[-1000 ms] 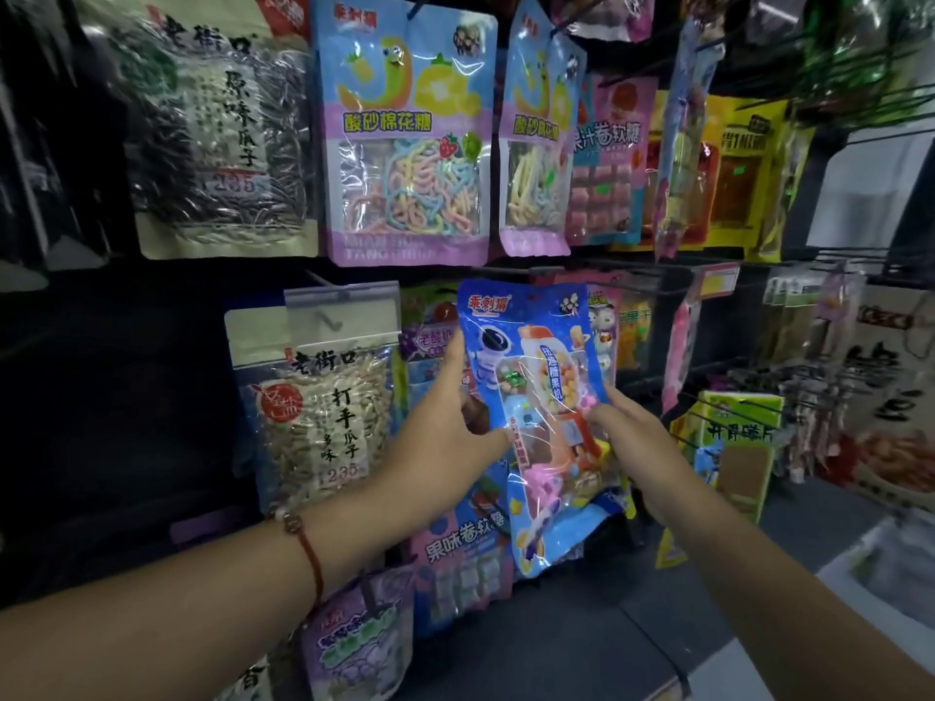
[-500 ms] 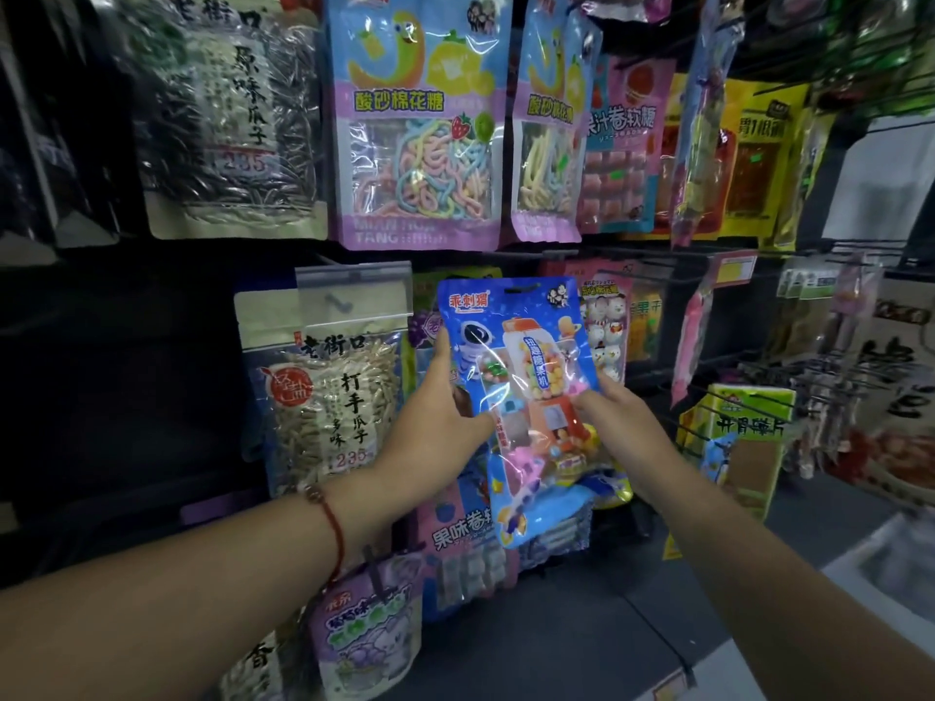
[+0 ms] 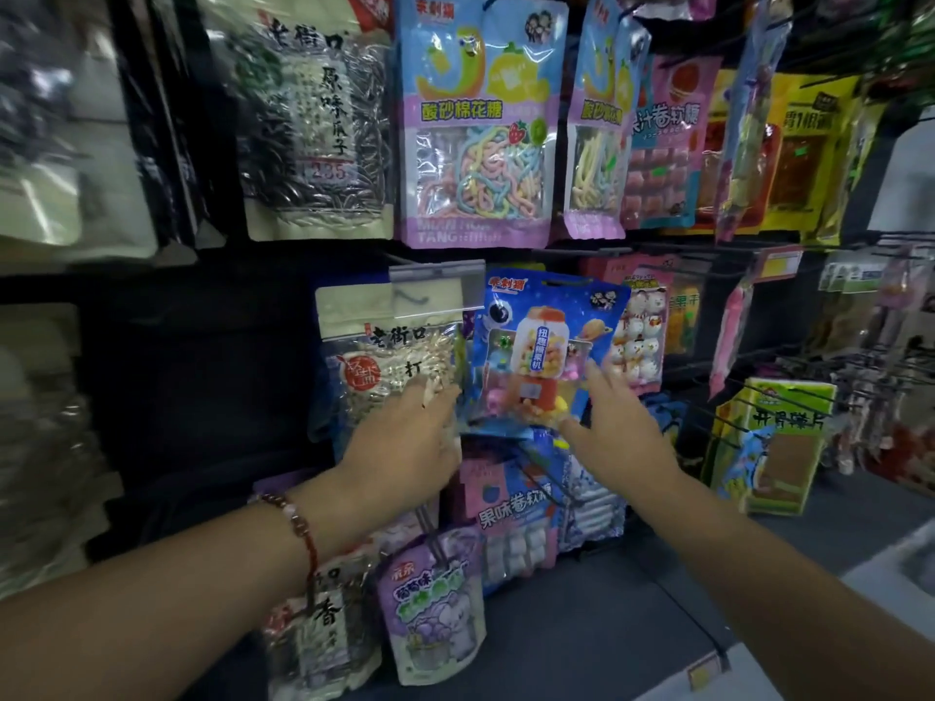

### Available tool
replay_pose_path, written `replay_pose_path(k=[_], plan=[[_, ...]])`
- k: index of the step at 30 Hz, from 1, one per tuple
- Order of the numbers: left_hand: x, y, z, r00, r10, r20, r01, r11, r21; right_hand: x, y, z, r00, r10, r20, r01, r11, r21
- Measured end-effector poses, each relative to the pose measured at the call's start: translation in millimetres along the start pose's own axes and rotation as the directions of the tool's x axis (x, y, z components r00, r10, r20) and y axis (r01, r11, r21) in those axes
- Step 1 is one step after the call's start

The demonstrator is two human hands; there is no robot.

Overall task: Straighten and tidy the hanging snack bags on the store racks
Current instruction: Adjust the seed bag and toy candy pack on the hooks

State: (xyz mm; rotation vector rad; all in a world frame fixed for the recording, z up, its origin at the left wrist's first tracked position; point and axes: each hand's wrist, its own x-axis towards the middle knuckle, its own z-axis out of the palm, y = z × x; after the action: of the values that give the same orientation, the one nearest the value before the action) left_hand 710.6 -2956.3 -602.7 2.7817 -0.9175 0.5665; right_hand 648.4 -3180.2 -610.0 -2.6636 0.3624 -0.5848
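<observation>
Blue and glossy, the candy bag [image 3: 544, 346] hangs in the middle of the frame, on the second row of the rack, and it is a little tilted, with its top leaning to the left. On its front there is a picture of a gumball machine and a small astronaut.

The left hand [image 3: 410, 442] is at the lower left edge of this bag, with the fingers stretched out and only slightly bent; whether they touch the bag or only come near it I cannot tell, because the fingertips are blurred. The right hand [image 3: 614, 422] is at the lower right part of the bag, also with fingers spread and nearly straight, and the fingertips lie over the front of the bag. Neither hand closes around anything. A beaded bracelet [image 3: 298, 528] is on the left wrist.

Just to the left of the blue bag hangs a seed bag [image 3: 374, 366] with a clear window. Directly above, in the upper middle of the frame, hangs a marshmallow bag [image 3: 478, 129] with coloured twisted ropes inside. Below the blue bag is a pink and blue candy bag [image 3: 516, 503], and at the lower middle a purple bag [image 3: 435, 609]. At the right of the frame a green box [image 3: 774, 447] hangs on wire hooks.
</observation>
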Motion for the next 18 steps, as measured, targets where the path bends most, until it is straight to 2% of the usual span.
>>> replay_pose_path(k=[4, 8, 12, 18], plan=[[-26, -28, -3, 0.999, 0.017, -0.029, -0.007, 0.948, 0.319, -18, -41, 5, 0.975, -0.218, 0.041, 0.221, 0.943, -0.250], [-48, -50, -5, 0.998, -0.018, -0.061, 0.041, 0.920, 0.390, -27, -74, 21, 0.946, -0.294, 0.136, 0.323, 0.875, -0.360], [-60, -73, -1, 0.996, -0.092, -0.018, 0.091, 0.916, 0.390, -25, -91, 39, 0.938, -0.272, 0.214, 0.338, 0.849, -0.406], [-53, -92, 7, 0.989, -0.148, 0.029, 0.132, 0.942, 0.307, -5, -101, 56, 0.956, -0.134, 0.261, 0.228, 0.899, -0.373]])
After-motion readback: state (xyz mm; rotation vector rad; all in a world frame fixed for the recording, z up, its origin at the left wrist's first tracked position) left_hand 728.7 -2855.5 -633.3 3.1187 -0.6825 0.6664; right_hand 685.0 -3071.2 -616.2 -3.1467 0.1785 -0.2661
